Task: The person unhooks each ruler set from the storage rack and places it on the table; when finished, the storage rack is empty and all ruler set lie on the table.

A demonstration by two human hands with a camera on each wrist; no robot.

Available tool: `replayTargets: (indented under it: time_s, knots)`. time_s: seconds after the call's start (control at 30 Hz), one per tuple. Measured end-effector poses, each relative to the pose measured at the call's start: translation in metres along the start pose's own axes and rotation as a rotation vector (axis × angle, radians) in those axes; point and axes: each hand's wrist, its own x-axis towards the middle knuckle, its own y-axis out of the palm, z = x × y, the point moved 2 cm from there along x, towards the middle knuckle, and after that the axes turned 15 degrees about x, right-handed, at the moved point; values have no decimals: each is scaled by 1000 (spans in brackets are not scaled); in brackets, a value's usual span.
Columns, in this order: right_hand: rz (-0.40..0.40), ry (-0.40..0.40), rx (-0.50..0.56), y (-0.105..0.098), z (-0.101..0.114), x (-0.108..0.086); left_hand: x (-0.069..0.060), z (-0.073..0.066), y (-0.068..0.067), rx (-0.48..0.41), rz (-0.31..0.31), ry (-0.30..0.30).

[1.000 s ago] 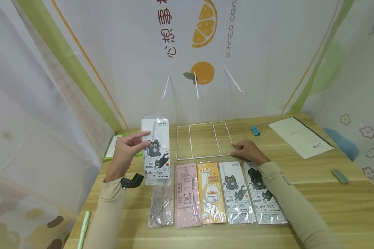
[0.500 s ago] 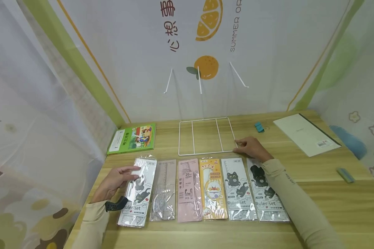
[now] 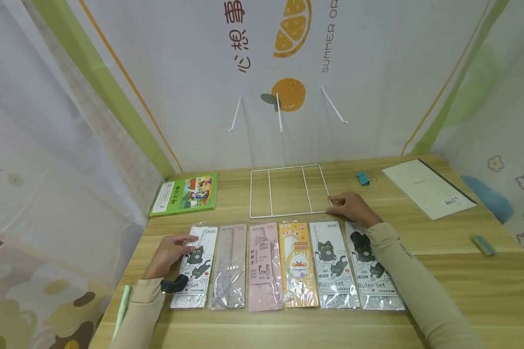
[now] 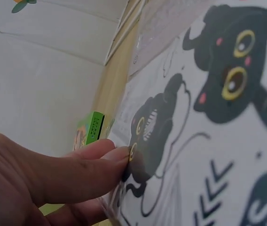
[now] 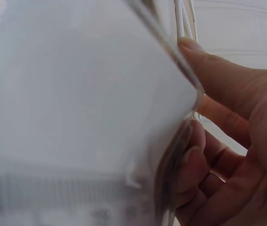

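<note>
A cat-patterned ruler set in a clear sleeve lies at the left end of a row of packs. My left hand pinches its left edge; in the left wrist view the thumb presses on the printed face. My right hand grips the front right corner of a white wire rack lying behind the row. Close to the right wrist camera, a blurred clear sleeve covers much of the view. White prongs stick out above the rack before the curtain.
Beside the left pack lie a beige ruler set, a pink one, a yellow duck one and two more cat sets. Around them are a green book, blue binder clip, notebook, eraser and green pen.
My left hand has brought the cat ruler set down from in front of the rack to the row's left end, where it now lies straighter. The right hand stays at the rack corner.
</note>
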Motion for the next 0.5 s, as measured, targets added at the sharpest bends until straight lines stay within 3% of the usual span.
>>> replayTargets:
  time_s: [0.2,0.5]
  knots:
    - [-4,-18,15,-2,1,-4,-2,-7,3,127,-43,70]
    - [0,-27,8,-3,0,-5,-2,-11,4,217,-50,91]
